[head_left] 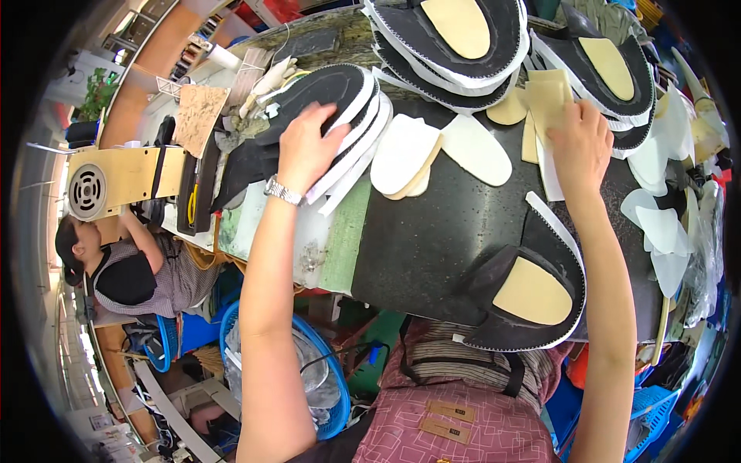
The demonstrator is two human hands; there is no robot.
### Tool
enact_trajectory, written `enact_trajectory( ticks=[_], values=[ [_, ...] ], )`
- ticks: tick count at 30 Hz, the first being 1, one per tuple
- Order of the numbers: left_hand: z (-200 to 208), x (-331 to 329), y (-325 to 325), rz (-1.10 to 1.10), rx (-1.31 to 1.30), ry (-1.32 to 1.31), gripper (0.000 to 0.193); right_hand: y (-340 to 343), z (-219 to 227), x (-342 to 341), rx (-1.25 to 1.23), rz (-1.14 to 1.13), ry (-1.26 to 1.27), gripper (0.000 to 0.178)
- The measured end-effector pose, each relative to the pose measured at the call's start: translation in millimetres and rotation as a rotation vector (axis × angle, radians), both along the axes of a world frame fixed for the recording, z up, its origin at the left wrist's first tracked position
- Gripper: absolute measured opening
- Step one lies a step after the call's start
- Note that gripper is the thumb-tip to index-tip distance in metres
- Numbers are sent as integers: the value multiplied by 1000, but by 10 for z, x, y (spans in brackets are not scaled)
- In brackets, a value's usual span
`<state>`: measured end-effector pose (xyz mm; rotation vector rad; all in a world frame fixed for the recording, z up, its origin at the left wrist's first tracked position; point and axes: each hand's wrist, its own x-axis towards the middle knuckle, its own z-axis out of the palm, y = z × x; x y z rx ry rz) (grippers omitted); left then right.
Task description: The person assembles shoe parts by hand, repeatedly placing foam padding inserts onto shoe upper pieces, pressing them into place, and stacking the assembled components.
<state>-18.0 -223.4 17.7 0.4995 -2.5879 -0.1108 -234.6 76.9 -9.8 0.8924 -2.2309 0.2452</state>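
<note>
Left hand: back up on the left stack of black uppers, thumb parted from the index finger (whether it grips, I cannot tell).
White pads: just off that stack, at 4 o'clock from the left hand; long axis about 1 to 7.
Lone white pad: between the hands, apart from both; long axis about 11 to 5.
Near upper: at the table edge, 7 o'clock from the right hand, with a tan insert on it.
Tan pads: right at the right fingertips, reaching out towards 11 o'clock; long axis about 11 to 5; right hand much nearer.
Right hand: fingers bent and close together, touching the tan pads (tips partly hidden, so a pinch is unsure).
</note>
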Motion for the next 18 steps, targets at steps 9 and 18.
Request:
enact_trajectory(
  ticks=[9,18],
  values=[
    [633,391,1426,39,-229,275,23,229,-82,-118,-478,247,-1172,22],
    [-63,469,2697,-977,-75,-289,41,1019,84,-104,38,112,-676,21]
  ],
)
